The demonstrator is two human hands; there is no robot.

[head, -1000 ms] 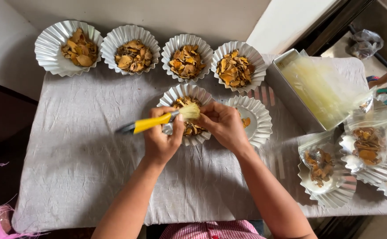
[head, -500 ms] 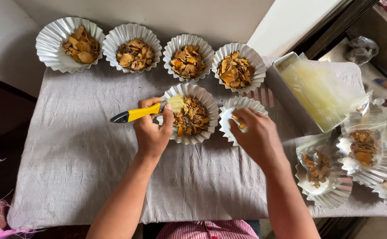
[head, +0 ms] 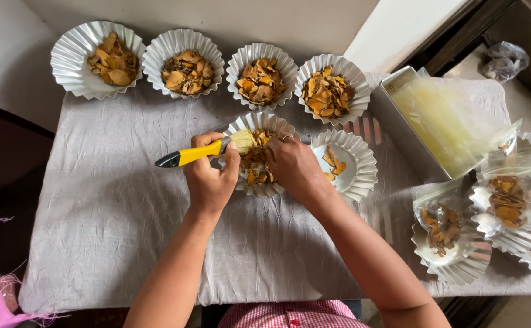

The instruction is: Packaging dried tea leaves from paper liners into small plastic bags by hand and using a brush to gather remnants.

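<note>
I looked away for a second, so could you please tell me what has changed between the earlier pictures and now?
The right hand left the nearly empty fluted foil tray and moved left onto the fluted foil tray of orange-brown chips. The left hand kept its grip on the yellow-handled brush, bristles over that tray. The four filled fluted foil trays in the back row and the grey cloth stayed put.

Even, soft daylight, no hard shadows. Grey cloth evenly lit; only faint shade under the forearms and beside the left hand. Foil trays throw mild glare on their pleats, strongest on the bagged ones at right. Left edge falls to dark. Centre sharp; slight softness on the right hand. Wide-angle bend at the corners, pink blur bottom-left.
</note>
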